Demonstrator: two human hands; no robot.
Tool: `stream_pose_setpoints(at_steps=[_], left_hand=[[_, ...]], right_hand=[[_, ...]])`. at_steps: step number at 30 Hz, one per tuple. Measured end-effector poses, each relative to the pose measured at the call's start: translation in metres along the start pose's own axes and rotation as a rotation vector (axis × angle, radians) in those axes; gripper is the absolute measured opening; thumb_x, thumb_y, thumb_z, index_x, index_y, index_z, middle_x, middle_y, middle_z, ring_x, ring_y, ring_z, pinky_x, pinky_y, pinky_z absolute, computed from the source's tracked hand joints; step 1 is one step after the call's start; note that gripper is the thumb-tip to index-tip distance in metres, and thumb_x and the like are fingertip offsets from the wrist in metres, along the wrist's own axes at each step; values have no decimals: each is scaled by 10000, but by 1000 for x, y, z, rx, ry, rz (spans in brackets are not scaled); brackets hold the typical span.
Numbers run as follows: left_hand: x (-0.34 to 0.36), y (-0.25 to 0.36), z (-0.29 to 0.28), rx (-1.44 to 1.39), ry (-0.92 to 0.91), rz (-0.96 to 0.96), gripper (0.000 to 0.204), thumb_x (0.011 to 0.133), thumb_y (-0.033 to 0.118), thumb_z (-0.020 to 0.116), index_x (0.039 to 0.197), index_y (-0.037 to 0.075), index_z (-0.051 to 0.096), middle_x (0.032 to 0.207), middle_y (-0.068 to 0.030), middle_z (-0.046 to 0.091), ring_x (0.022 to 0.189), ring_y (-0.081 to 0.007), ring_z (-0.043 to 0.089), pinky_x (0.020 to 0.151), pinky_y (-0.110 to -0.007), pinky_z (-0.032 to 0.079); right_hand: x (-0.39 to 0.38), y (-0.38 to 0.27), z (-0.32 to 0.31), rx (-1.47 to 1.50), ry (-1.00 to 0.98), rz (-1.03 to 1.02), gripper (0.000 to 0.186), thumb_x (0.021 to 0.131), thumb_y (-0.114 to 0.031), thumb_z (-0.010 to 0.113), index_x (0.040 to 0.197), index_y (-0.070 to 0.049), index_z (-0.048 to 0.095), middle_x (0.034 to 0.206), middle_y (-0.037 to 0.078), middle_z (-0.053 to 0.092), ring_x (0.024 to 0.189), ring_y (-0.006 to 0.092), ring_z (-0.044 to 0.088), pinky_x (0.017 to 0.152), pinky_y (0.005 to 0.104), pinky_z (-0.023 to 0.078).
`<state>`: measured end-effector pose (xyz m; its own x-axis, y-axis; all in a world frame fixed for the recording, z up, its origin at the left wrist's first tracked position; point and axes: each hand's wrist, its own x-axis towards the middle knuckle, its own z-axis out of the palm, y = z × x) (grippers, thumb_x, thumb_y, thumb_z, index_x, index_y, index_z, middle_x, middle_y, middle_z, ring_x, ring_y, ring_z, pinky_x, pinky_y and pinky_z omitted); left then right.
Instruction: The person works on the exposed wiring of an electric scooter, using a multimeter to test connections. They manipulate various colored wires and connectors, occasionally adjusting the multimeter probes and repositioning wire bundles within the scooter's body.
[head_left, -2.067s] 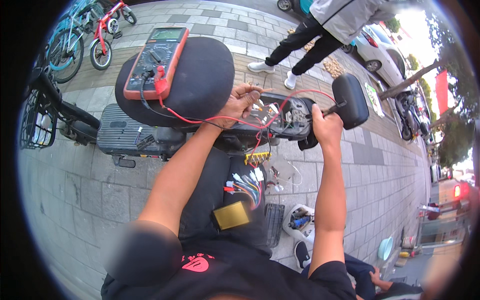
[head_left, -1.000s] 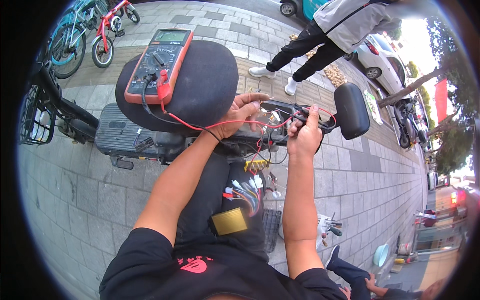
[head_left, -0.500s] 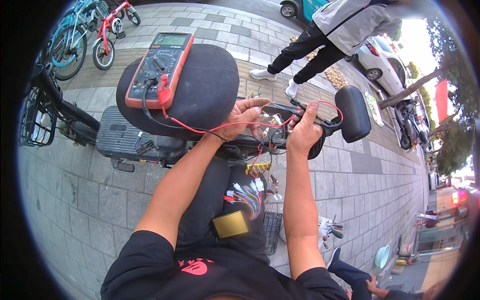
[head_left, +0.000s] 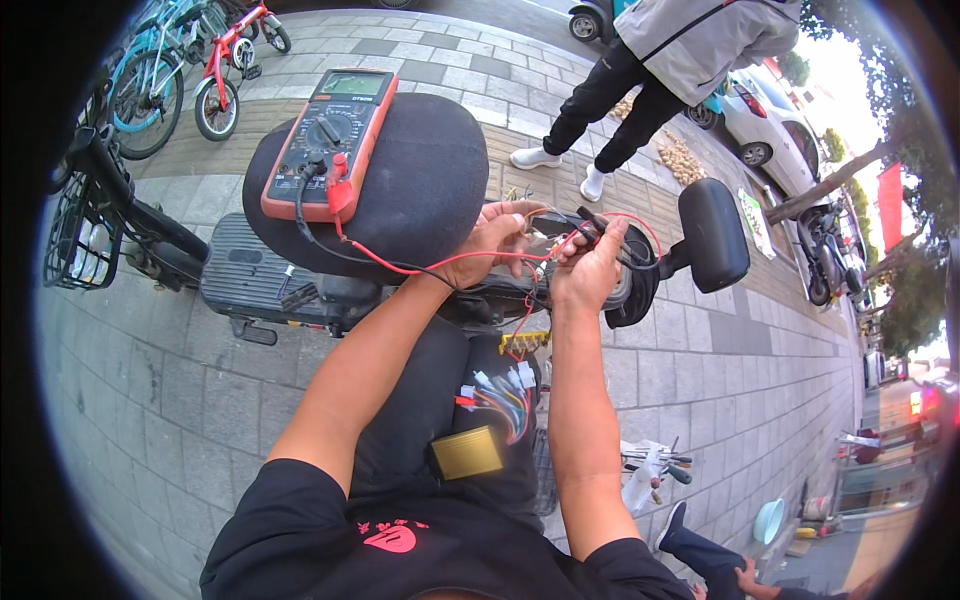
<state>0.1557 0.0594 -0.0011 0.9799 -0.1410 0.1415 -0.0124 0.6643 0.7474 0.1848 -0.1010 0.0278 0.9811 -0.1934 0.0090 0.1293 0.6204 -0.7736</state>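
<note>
On the dark scooter seat (head_left: pixel 430 175) lies a red-and-grey multimeter (head_left: pixel 328 138), with a red and a black test lead running from it. My right hand (head_left: pixel 588 272) is closed round the black test probes (head_left: pixel 590 232), its thumb on top. Just left of it, my left hand (head_left: pixel 488 248) pinches a thin wire at its fingertips, beside the seat edge. Between the hands sit loose wires and white connectors (head_left: pixel 540 262), partly hidden by my fingers. A gold metal box (head_left: pixel 468 453) with a bundle of coloured wires (head_left: pixel 508 400) rests on my lap.
A black padded backrest (head_left: pixel 714 236) stands to the right of my hands. Several screwdrivers and tools (head_left: pixel 660 462) are by my right forearm. A person in a grey jacket (head_left: pixel 690 40) stands beyond the scooter. Bicycles (head_left: pixel 150 85) are parked at far left.
My right hand has moved left with the probes, closer to my left hand. The left hand stays by the seat edge. The whole view has shifted slightly.
</note>
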Motion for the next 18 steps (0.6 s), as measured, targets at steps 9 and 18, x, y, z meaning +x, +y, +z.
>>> stream_pose_setpoints(at_steps=[9,18], left_hand=[[-2,7,1,-113,-8,-18,400,1005,114,498,1331,-52,662,859,-19,618,654,-112,605,502,-276,565],[-3,11,5,-40,61,-77,199,1035,205,738,1086,14,725,822,-11,670,607,-76,608,470,-229,483]], right_hand=[[-1,13,0,-40,34,-33,474,1075,-528,624,1033,-58,671,669,1,564,512,102,514,453,249,415],[-8,24,-2,-141,21,-152,464,1079,-488,639,1027,-29,683,693,-3,578,511,68,502,440,227,375]])
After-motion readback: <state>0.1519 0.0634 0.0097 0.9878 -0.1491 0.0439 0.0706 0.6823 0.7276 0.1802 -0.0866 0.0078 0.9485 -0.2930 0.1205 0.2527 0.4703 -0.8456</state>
